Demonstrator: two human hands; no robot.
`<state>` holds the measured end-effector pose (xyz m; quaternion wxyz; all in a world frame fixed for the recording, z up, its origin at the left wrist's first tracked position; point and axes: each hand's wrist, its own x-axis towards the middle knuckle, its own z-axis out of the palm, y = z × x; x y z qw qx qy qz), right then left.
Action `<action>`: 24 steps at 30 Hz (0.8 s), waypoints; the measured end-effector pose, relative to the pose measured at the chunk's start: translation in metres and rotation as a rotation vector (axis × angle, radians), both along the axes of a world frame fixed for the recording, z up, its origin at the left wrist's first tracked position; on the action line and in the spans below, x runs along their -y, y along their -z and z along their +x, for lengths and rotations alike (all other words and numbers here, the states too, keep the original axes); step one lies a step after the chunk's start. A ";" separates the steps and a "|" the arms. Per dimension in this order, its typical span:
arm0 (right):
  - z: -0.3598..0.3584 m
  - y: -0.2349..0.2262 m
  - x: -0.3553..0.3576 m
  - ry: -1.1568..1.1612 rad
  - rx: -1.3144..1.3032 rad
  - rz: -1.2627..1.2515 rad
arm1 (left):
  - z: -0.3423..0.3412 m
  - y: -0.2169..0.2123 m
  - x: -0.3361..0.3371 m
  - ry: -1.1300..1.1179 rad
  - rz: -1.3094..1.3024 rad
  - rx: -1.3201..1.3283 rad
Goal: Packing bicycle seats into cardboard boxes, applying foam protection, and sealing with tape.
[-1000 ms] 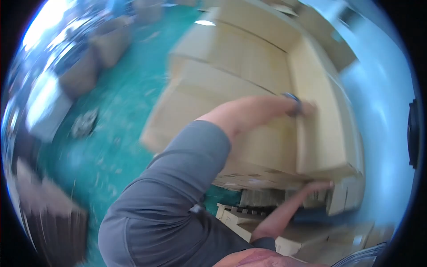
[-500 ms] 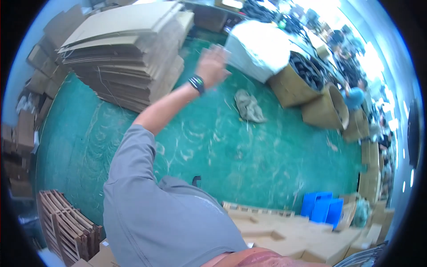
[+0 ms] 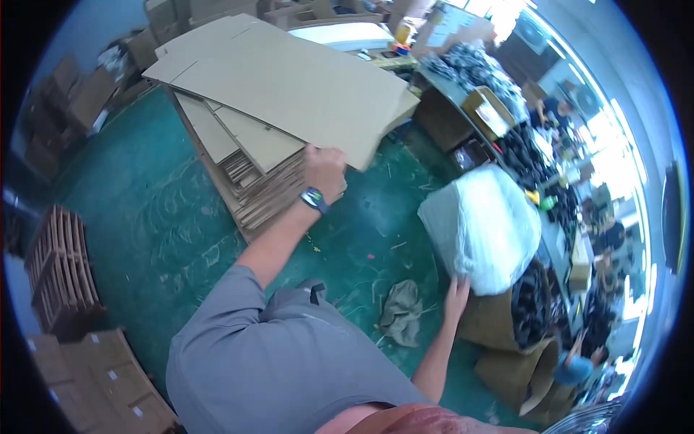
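Note:
My left hand (image 3: 325,172), with a dark watch on its wrist, is closed at the near edge of a large flat cardboard sheet (image 3: 289,79). That sheet lies askew on top of a tall stack of flattened cardboard (image 3: 271,199), whose layered edges show below it. My right hand (image 3: 456,295) is lower and to the right, its fingers stretched up against the bottom edge of a big white wrapped bundle (image 3: 488,228). Its fingertips are partly lost against the bundle. A crumpled grey cloth or sack (image 3: 402,312) lies on the green floor between my arms.
Brown bins (image 3: 499,311) with dark items stand at the right, beside a long worktable (image 3: 452,90) piled with dark material. A person in blue (image 3: 575,367) is at the far right. Wooden slatted racks (image 3: 65,267) and cardboard boxes (image 3: 108,380) stand at the left.
The view has turned, so the stack now sits nearer the middle. My left hand went from raised over the floor to the cardboard edge. My right hand has appeared at the white bundle.

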<state>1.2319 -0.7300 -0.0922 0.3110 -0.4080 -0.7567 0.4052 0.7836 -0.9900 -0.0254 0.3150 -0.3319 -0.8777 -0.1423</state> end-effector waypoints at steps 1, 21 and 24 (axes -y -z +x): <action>-0.110 -0.075 -0.016 -0.078 0.109 0.121 | 0.005 -0.002 -0.046 0.069 0.078 -0.050; -0.793 -0.536 -0.561 -1.740 0.032 0.676 | -0.270 0.000 -0.551 0.257 1.838 1.011; -0.874 -0.530 -0.707 -1.775 0.220 0.619 | -0.287 -0.014 -0.625 0.513 1.876 1.145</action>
